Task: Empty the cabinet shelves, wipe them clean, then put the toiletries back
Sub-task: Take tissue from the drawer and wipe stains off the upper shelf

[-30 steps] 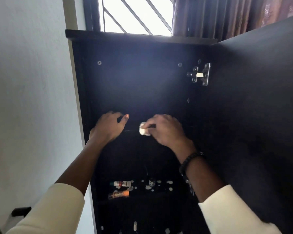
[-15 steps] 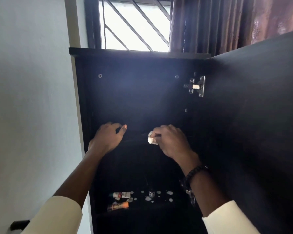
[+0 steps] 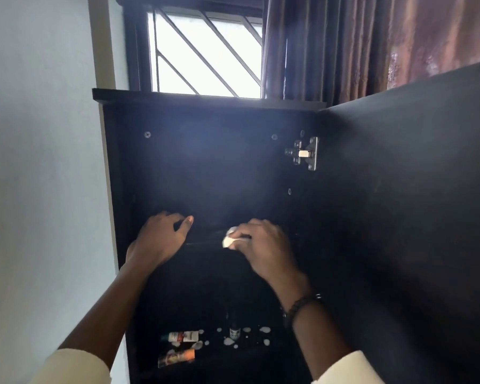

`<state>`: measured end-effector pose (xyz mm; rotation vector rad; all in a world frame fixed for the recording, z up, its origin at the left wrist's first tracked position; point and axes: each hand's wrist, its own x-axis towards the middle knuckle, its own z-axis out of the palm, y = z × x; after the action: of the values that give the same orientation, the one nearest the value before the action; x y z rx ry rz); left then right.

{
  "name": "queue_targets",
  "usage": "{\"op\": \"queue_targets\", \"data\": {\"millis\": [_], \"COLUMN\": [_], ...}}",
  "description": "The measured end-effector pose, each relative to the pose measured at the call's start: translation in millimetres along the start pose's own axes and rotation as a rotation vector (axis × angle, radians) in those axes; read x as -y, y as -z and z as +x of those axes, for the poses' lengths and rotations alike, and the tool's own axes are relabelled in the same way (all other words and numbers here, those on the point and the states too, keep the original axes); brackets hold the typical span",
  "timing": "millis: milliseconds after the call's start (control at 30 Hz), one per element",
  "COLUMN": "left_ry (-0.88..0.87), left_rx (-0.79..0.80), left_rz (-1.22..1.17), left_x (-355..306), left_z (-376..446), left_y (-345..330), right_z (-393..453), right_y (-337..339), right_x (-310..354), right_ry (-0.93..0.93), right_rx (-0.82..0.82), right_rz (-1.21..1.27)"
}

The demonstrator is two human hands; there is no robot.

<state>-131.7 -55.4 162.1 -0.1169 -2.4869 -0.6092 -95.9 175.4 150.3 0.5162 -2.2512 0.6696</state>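
Head view, right hand (image 3: 263, 245) pinching white wad (image 3: 229, 241) on shelf (image 3: 205, 239), left hand (image 3: 161, 239) loosely curled, resting on shelf

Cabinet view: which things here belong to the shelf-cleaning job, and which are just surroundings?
Job:
right hand pinching a white wipe
left hand resting on the upper shelf
tubes and small dark bottle on the lower shelf

Surroundings:
door hinge
barred window
curtain
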Motion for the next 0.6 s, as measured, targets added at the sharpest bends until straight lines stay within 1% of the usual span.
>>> {"op": "queue_targets", "data": {"millis": [100,200,267,333,400,467,533,600], "left_ry": [-0.007,-0.017,-0.027,-0.026,-0.014,-0.002,0.0,-0.006], "left_rx": [-0.011,-0.015,-0.012,-0.011,-0.009,0.0,0.008,0.012], "left_rz": [0.007,0.002,0.0,-0.001,-0.008,-0.01,-0.001,0.008], "left_x": [1,2,2,1,-1,-2,-2,0], "left_z": [-1,-3,-4,-5,-6,-6,-5,-4], "left_y": [1,5,6,6,6,5,5,5], "right_z": [4,2,-1,-3,-1,3,9,17], "right_y": [-11,1,16,29,29,15,-6,-21], "right_x": [18,8,-11,-27,-26,-8,19,43], "right_ry": [0.063,0.074,-0.01,-0.132,-0.174,-0.066,0.038,0.019], "right_rx": [0.044,0.041,0.014,0.038,0.071,0.14,0.217,0.278], "right_rz": [0.01,-0.089,-0.137,-0.102,-0.058,-0.092,-0.184,-0.194]}}
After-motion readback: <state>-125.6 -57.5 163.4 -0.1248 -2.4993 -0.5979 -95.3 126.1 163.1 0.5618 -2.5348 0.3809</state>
